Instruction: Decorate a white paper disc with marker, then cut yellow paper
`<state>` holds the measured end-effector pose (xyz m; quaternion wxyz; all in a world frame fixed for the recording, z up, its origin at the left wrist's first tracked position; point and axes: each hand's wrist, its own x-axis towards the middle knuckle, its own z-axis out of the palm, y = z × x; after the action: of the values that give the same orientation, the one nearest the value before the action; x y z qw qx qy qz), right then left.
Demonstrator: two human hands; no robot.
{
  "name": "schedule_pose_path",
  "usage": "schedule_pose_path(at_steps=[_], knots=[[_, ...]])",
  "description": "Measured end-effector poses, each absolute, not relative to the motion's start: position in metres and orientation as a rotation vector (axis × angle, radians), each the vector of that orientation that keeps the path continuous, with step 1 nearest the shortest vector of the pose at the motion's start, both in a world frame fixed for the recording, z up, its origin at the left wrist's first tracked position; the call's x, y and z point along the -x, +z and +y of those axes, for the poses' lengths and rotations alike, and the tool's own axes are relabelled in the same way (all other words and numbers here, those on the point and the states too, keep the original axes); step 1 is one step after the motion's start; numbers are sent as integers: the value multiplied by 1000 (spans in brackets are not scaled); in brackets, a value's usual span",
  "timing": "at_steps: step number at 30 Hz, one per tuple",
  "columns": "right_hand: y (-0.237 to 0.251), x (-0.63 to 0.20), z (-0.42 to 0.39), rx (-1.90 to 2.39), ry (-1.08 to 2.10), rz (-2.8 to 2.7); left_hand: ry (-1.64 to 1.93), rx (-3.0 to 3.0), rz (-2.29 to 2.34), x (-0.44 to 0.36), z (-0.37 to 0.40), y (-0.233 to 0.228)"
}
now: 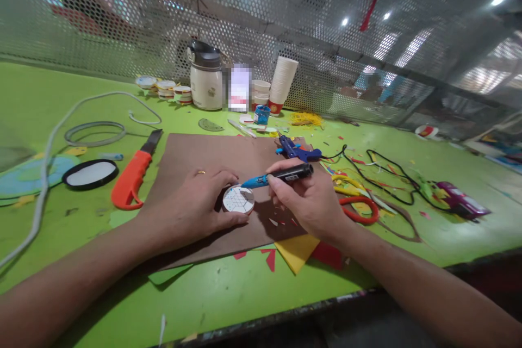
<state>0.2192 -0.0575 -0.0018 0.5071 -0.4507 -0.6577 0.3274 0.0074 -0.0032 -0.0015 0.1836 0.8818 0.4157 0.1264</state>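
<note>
White round disc (pixel 238 199), small and flat with thin lines drawn across its face, lies on the brown cardboard sheet (pixel 212 174) near the front of the green table (pixel 244 293). It looks light and fairly stiff, probably card or foam, so it would likely slide under a pen stroke unless pinned; its rim seems the best place to hold it, leaving the face free. The left hand (pixel 199 204) does just that, fingers and thumb curled round the disc's left edge and pressing it to the cardboard. The right hand (pixel 310 201) is closed round a black marker with a blue tip (pixel 281 175), held like a pen, its tip touching or just above the disc's upper right edge. Just behind the marker lies a blue glue gun (pixel 296 150) with a black cord. Orange-handled scissors (pixel 359 207) sit beside the right hand, and yellow and red paper scraps (pixel 297 253) poke out from under the cardboard. Left of the sheet lies an orange-handled knife (pixel 134 176), then a black-rimmed round lid (pixel 90 174). A stack of paper cups (pixel 283 81) and a cream flask (pixel 206 79) stand by the mesh wall.
</note>
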Motion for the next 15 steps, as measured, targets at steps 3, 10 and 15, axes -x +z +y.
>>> schedule_pose_path(at_steps=[3,10,15], knots=[[-1,-219,-58,1098,766,-1588,388,-2478,1173,-7,-3,-2],[-6,-219,-57,1080,831,-1616,349,-2508,1162,-6,-3,-1],[-8,-218,-56,1071,875,-1619,322,-2510,1166,-7,-4,1]])
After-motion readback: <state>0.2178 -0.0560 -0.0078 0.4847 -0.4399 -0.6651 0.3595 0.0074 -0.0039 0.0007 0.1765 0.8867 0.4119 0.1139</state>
